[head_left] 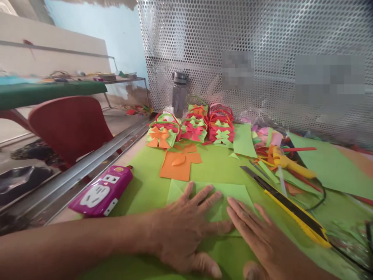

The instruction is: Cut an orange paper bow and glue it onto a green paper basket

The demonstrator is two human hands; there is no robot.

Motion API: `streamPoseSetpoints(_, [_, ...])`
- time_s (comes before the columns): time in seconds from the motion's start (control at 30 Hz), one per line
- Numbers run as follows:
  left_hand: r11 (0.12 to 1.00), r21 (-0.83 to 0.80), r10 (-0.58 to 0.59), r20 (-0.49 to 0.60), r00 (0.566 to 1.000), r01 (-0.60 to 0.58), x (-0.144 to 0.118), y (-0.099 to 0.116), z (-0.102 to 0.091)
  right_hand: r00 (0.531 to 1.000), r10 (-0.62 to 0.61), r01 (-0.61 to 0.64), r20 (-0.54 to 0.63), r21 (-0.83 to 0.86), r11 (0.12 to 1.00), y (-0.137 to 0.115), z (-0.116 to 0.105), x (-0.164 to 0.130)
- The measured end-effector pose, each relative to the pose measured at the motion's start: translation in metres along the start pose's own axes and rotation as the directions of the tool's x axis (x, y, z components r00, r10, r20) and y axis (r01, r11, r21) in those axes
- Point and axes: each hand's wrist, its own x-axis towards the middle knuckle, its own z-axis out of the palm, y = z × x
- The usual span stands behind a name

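A light green sheet of paper [233, 190] lies on the green tabletop in front of me. My left hand [186, 229] rests flat on it with the fingers spread, covering its left and middle part. Over the paper's right side lies my right hand [259, 237], its fingers stretched out and its fingertips close to my left hand. Just beyond the sheet sits a cut piece of orange paper [175, 167]. To the right is a yellow and black utility knife [291, 210], its blade pointing away to the left.
Several small paper baskets [194, 130] stand at the back before a grey bottle [179, 95]. A purple power strip [101, 190] is at the left edge. On the right lie a yellow glue gun [291, 163], paper scraps and a green sheet [326, 167]. A perforated metal panel [198, 39] rises behind.
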Motion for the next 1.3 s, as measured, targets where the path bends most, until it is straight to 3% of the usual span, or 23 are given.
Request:
streamPoseSetpoints(0.1, [1.000,0.008,-0.011,0.014,1.000,0.011,0.002,0.002,-0.004,0.989,0.070,-0.085,0.131,0.113,0.990,0.011,-0.007,0.009])
streamPoseSetpoints(0.2, [0.999,0.029,-0.041,0.040,0.998,0.040,0.004,0.006,-0.009,0.942,0.176,-0.229,0.285,0.164,0.960,0.018,-0.006,0.021])
streamPoseSetpoints(0.3, [0.997,0.025,-0.072,0.031,0.997,0.072,0.002,0.008,-0.009,0.906,0.181,-0.272,0.384,0.196,0.942,0.017,0.003,0.026])
streamPoseSetpoints(0.47, [0.988,0.012,-0.156,-0.054,0.986,0.157,-0.004,0.004,0.003,0.903,0.223,-0.303,0.368,0.174,0.937,0.012,0.018,0.017])
streamPoseSetpoints(0.6, [0.966,0.042,-0.253,-0.067,0.965,0.256,-0.006,0.004,0.009,0.886,0.220,-0.319,0.408,0.190,0.929,0.011,0.016,0.016])
streamPoseSetpoints(0.73, [0.910,0.109,-0.401,-0.023,0.916,0.401,-0.012,0.008,0.007,0.874,0.211,-0.331,0.437,0.219,0.918,0.011,0.012,0.021])
streamPoseSetpoints(0.83, [0.851,0.199,-0.493,-0.012,0.870,0.486,-0.032,0.009,0.008,0.878,0.217,-0.337,0.427,0.230,0.913,0.011,0.010,0.023])
streamPoseSetpoints(1.03, [0.732,0.371,-0.485,-0.305,0.819,0.572,-0.095,0.017,0.025,0.886,0.225,-0.350,0.405,0.268,0.898,0.011,0.009,0.025])
streamPoseSetpoints(1.13, [0.683,0.403,-0.428,-0.454,0.781,0.609,-0.095,0.034,0.029,0.896,0.233,-0.352,0.379,0.282,0.893,0.011,0.011,0.024])
streamPoseSetpoints(1.17, [0.706,0.402,-0.394,-0.460,0.796,0.582,-0.087,0.040,0.029,0.894,0.236,-0.357,0.381,0.286,0.889,0.011,0.012,0.024])
streamPoseSetpoints(1.23, [0.805,0.382,-0.297,-0.402,0.866,0.453,-0.063,0.050,0.027,0.883,0.248,-0.377,0.400,0.287,0.881,0.010,0.010,0.025])
streamPoseSetpoints(1.3, [0.889,0.333,-0.222,-0.287,0.932,0.314,-0.035,0.053,0.024,0.870,0.255,-0.394,0.423,0.284,0.874,0.009,0.007,0.027])
